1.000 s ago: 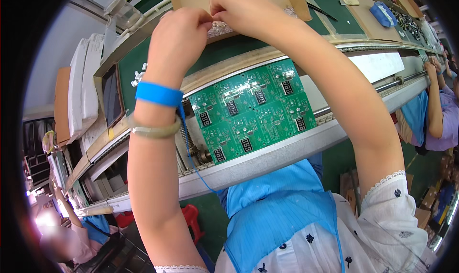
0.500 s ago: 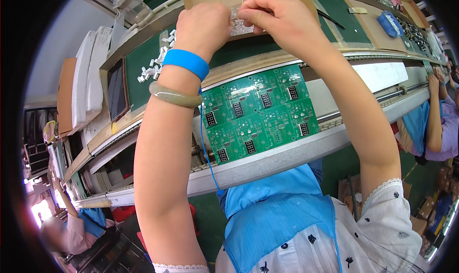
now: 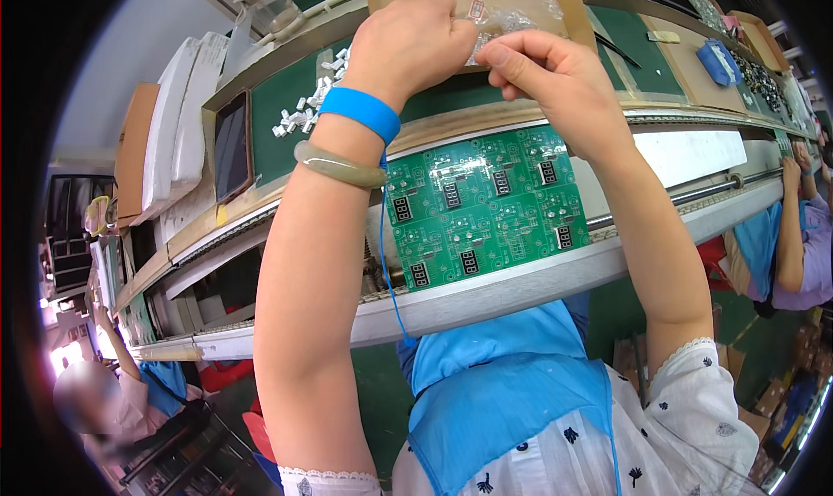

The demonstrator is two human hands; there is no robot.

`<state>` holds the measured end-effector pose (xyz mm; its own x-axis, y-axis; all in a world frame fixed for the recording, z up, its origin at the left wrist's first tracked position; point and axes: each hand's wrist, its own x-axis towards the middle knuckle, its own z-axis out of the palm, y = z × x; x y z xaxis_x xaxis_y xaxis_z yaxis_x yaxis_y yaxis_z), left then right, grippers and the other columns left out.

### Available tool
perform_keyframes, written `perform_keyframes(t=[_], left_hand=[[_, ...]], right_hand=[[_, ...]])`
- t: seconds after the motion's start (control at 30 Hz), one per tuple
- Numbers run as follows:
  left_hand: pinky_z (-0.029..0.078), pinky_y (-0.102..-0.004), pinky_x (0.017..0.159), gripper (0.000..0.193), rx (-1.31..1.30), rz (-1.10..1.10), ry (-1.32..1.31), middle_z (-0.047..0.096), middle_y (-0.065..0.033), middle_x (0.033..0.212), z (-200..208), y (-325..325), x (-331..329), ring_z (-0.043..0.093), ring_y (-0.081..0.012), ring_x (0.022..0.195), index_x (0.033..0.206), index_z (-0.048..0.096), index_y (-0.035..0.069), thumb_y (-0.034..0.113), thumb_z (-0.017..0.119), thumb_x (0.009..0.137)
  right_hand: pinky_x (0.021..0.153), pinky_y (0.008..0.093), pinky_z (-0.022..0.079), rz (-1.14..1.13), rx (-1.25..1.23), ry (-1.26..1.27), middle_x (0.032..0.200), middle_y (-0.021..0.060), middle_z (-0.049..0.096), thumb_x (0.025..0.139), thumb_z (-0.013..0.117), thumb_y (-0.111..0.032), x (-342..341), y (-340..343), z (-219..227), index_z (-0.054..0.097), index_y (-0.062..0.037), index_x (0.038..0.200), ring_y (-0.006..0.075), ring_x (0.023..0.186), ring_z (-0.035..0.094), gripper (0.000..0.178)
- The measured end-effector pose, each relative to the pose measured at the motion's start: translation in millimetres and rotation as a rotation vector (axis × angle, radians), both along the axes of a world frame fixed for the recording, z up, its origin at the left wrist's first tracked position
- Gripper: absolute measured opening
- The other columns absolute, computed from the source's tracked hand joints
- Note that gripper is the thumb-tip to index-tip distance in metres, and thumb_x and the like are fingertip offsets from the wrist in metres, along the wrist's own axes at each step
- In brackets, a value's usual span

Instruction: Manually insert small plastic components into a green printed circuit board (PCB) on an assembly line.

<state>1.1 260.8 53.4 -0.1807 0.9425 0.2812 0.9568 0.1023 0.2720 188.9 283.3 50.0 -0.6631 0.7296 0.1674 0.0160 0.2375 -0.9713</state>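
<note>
My left hand (image 3: 423, 46) is closed at the near side of an open cardboard box (image 3: 568, 8); its fingertips are turned away, so what they hold is hidden. Close by on the right, my right hand (image 3: 564, 81) has thumb and forefinger brought together in a pinch, anything between them too small to make out. Behind both hands, a clear plastic bag (image 3: 519, 20) of small transparent parts lies in the box. Nearer to me, a green circuit board panel (image 3: 486, 208) with several black digit displays rests across the conveyor rails. A blue strap with a cord circles my left wrist.
White small components (image 3: 304, 114) are heaped left of my left wrist. Further left lie a dark phone-like slab (image 3: 232, 147) and white foam blocks (image 3: 178, 131). Black tweezers (image 3: 618, 50) and a blue packet (image 3: 718, 62) lie to the right. Other people sit along both sides of the line.
My right hand has come down toward me, away from the box, its fingers still pinched. More of the plastic bag shows. The whole view has shifted slightly; the board panel appears unmoved on the rails.
</note>
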Motion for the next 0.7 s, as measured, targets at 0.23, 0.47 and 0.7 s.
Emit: perform_keyframes(t=[0.23, 0.47, 0.7], left_hand=[[0.052, -0.0369, 0.071, 0.031, 0.090, -0.120, -0.549, 0.067, -0.0141, 0.079, 15.7, -37.2, -5.2, 0.064, -0.0268, 0.074, 0.094, 0.070, 0.005, 0.030, 0.055, 0.086], [0.043, -0.0182, 0.061, 0.018, -0.071, -0.160, -1.351, 0.065, 0.0003, 0.084, 11.0, -109.1, 1.2, 0.052, -0.0047, 0.066, 0.100, 0.069, 0.002, 0.015, 0.058, 0.096], [0.044, -0.0176, 0.063, 0.022, -0.127, -0.100, -1.487, 0.069, -0.0025, 0.089, 1.7, -158.6, -8.6, 0.056, -0.0042, 0.070, 0.114, 0.069, 0.001, 0.011, 0.064, 0.095]], right_hand=[[0.076, 0.0234, 0.051, 0.084, -0.128, 0.046, 0.091, 0.0055, 0.070, 0.093, 0.066, -0.015, 6.7, -23.1, -1.3, 0.071, 0.0020, 0.110, 0.0091, 0.081, 0.062, 0.024], [0.078, 0.0241, 0.053, 0.270, -0.355, 0.057, 0.096, 0.0074, 0.071, 0.093, 0.066, -0.008, 9.4, -52.0, -3.0, 0.069, 0.0016, 0.114, 0.0106, 0.082, 0.064, 0.023], [0.081, 0.0254, 0.053, 0.373, -0.514, 0.021, 0.100, 0.0095, 0.071, 0.092, 0.067, -0.008, 9.6, -67.1, -6.0, 0.065, 0.0023, 0.113, 0.0128, 0.090, 0.067, 0.023]])
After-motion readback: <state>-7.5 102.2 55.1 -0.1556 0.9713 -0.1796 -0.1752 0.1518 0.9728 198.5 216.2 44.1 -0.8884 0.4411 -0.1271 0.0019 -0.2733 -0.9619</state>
